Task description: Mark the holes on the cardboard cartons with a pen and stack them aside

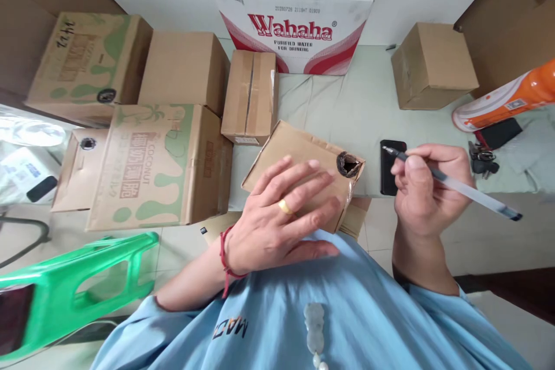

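Head feed, left to right. At far left I note a green stool (52,289) on the floor and, beyond it, a small carton (78,167) with a dark-ringed opening. Next, a coconut-printed carton (147,167) stands in front of a green-patterned carton (87,58) and a plain carton (177,69); grouped at this side, they probably leave working room in the middle. A taped carton (249,98) stands just beside them.

Centre: the cardboard box (312,147) lies at the near edge of the table (321,104), close to the body, presumably for easy reach. My left hand (281,214) rests flat on its top, fingers fanned and not gripping; I read this as steadying. The spread fingers leave the dark-ringed hole (348,165) at the box's right corner uncovered. Behind stands a Wahaha carton (299,23).

Right: a phone (387,173) lies beside the box. My right hand (429,185), well apart from the left, pinches a pen (459,185) near its tip, likely for fine control. The tip points left, above the phone in view; contact with it I cannot tell. Beyond: an orange bottle (511,92), tilted in this view, and keys (483,159).
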Motion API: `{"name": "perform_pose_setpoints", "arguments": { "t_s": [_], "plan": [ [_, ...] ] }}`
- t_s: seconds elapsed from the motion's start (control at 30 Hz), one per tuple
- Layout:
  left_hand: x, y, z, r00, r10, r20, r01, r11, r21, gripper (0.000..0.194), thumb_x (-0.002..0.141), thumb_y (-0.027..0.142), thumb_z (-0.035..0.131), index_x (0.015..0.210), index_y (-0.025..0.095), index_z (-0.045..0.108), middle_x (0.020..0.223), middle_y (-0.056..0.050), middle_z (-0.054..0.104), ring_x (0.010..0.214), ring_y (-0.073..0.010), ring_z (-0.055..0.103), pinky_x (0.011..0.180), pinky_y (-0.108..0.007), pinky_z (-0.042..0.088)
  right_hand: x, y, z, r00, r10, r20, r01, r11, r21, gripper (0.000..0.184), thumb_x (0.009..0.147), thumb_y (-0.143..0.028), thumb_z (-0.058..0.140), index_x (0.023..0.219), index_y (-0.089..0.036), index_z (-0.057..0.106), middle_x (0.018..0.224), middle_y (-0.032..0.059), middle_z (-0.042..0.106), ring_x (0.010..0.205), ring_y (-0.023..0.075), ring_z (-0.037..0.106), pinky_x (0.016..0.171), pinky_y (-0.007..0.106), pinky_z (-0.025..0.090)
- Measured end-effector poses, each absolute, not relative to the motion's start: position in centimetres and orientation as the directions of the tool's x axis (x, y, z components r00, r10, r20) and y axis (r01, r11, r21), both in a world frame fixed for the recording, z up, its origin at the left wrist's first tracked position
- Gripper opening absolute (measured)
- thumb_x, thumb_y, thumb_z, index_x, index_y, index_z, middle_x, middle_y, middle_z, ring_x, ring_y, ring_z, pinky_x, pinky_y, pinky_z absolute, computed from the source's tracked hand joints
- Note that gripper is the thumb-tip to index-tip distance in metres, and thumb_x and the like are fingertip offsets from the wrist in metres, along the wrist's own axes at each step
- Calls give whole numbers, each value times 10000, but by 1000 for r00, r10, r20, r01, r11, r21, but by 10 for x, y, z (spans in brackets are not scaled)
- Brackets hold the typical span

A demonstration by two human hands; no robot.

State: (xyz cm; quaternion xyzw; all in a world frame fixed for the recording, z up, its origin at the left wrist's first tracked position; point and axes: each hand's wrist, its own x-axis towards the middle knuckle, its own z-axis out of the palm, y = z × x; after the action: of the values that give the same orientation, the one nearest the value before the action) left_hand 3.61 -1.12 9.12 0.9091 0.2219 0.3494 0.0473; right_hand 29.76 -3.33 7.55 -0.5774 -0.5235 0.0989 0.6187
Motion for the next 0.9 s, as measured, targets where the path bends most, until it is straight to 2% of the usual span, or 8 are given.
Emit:
{"name": "perform_pose_setpoints", "arguments": {
  "t_s": [0.1, 0.2, 0.27, 0.4, 0.57, 0.73, 0.83, 0.9],
  "plan": [
    [22, -10, 97, 637, 465, 615, 373, -884, 282, 575, 1038, 767, 603, 1365, 308, 715, 1505, -89, 735, 1629, -345, 491, 1391, -639, 337, 316, -30, 55, 387, 817, 427, 593, 134, -794, 247, 1065, -443, 663, 1152, -220, 724, 804, -6, 756, 560, 129, 603, 577, 274, 472],
    [7, 0, 100, 655, 477, 586, 415, -875, 248, 659, 976, 841, 626, 1445, 381, 670, 1554, -61, 701, 1639, -372, 473, 1401, -658, 290, 333, -30, 26, 210, 931, 298, 767, 32, -640, 244, 1059, -409, 620, 1118, -212, 751, 913, 46, 814, 750, 186, 724, 726, 315, 549],
    [-1, 10, 101, 667, 505, 548, 451, -859, 243, 774, 944, 847, 671, 1548, 366, 607, 1643, -105, 628, 1672, -416, 412, 1401, -690, 248, 341, -30, 8, 99, 975, 200, 844, 24, -536, 258, 1050, -347, 570, 1134, -199, 764, 1047, 107, 840, 893, 240, 761, 810, 360, 569],
    [-11, 33, 98, 714, 574, 401, 488, -819, 302, 960, 872, 808, 798, 1668, 365, 495, 1801, -160, 428, 1730, -508, 237, 1368, -786, 183, 345, -26, -16, 39, 998, 39, 930, -22, -368, 347, 998, -191, 539, 1250, -147, 772, 1134, 183, 825, 1056, 324, 740, 926, 428, 577],
    [-16, 64, 97, 796, 530, 291, 414, -829, 376, 1080, 776, 725, 933, 1693, 374, 482, 1839, -175, 351, 1719, -549, 226, 1333, -815, 234, 344, -18, -26, 31, 999, -33, 939, -41, -342, 435, 1012, -182, 496, 1373, -108, 728, 1182, 213, 788, 1107, 353, 681, 1035, 476, 563],
    [-17, 84, 101, 875, 457, 162, 311, -786, 535, 1154, 782, 636, 947, 1750, 331, 397, 1852, -204, 291, 1703, -522, 281, 1317, -741, 367, 355, -27, -26, 220, 974, 60, 932, -192, -308, 628, 1027, -319, 539, 1610, -86, 531, 1324, 226, 730, 1226, 399, 611, 1125, 548, 509],
    [-17, 82, 106, 878, 455, 146, 338, -807, 485, 1198, 738, 446, 985, 1755, 313, 365, 1809, -221, 333, 1688, -529, 304, 1301, -733, 418, 370, -43, -26, 394, 908, 142, 897, -346, -275, 772, 1028, -455, 580, 1656, -34, 424, 1508, 300, 622, 1355, 443, 548, 1197, 616, 440],
    [-17, 76, 110, 876, 456, 156, 348, -822, 451, 1150, 737, 393, 955, 1733, 282, 391, 1746, -229, 397, 1671, -537, 332, 1274, -712, 479, 378, -56, -28, 468, 878, 99, 867, -434, -247, 909, 1005, -549, 625, 1681, -4, 356, 1556, 347, 569, 1380, 476, 535, 1190, 648, 434]
  ]
}}
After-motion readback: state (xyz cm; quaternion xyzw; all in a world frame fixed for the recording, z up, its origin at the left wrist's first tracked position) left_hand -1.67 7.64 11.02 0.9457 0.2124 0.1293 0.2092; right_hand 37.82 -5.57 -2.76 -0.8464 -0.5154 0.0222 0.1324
